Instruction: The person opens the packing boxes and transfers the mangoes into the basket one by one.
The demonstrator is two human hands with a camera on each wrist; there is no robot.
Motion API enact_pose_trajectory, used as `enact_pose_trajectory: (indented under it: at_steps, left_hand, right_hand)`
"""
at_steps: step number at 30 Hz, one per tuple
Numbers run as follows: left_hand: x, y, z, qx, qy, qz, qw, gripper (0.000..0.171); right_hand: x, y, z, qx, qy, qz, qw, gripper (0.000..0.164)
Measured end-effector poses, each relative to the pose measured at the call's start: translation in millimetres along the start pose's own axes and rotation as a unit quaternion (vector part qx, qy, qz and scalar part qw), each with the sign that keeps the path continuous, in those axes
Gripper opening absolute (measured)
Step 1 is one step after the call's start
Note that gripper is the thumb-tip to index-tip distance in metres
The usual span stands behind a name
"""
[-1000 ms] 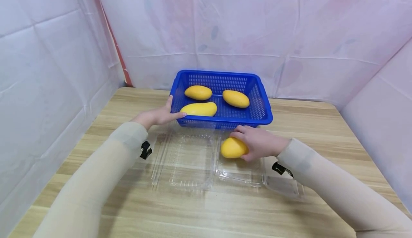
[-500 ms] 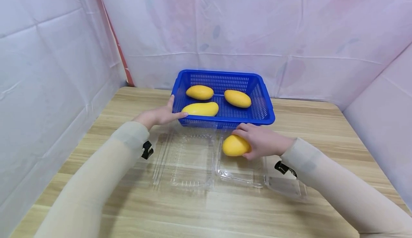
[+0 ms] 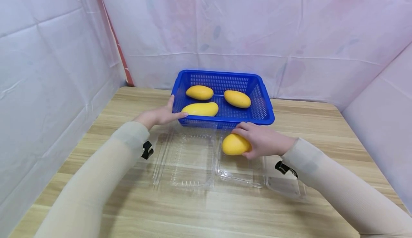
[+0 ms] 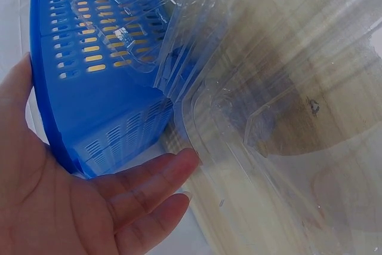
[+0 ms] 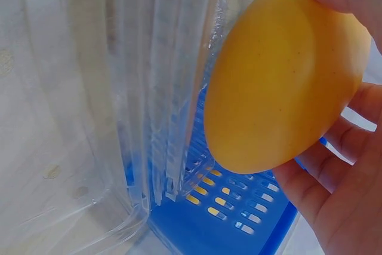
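My right hand point(image 3: 264, 140) grips a yellow mango point(image 3: 236, 145), thumb on one side and fingers on the other. In the head view this mango is over the right part of the clear plastic clamshell containers point(image 3: 193, 159); whether it touches the plastic I cannot tell. In the right wrist view the mango point(image 5: 280, 82) is close beside the clear plastic walls. My left hand point(image 3: 158, 117) rests at the left front corner of a blue basket point(image 3: 225, 119), fingers fairly straight and spread. Inside the basket lie three more mangoes, one point(image 3: 237, 98) on the right and two on the left.
Clear lids or flaps, one point(image 3: 284, 186) at the right, spread out on both sides of the containers. Everything stands on a wood-grain table point(image 3: 180, 213). Pale cloth point(image 3: 238, 23) hangs behind the basket and along both sides.
The right hand and its mango have risen very slightly in the head view. The left hand stays at the basket corner. The whole scene has shifted a little to the right.
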State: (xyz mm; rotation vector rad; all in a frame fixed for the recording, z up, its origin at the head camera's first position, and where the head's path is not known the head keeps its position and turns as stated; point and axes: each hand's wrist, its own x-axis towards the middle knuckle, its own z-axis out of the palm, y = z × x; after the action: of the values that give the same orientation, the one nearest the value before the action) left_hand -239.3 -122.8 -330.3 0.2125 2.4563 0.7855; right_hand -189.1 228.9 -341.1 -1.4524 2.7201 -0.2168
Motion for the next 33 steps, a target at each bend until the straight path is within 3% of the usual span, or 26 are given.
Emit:
enact_pose_trajectory:
  at_steps: [33]
  left_hand:
    - [-3.1,1.9,-0.6,0.002,0.002,-0.005,1.0,0.104]
  right_hand:
    - [-0.5,-1.9,-5.1,0.01,0.007,0.009,1.0,0.066]
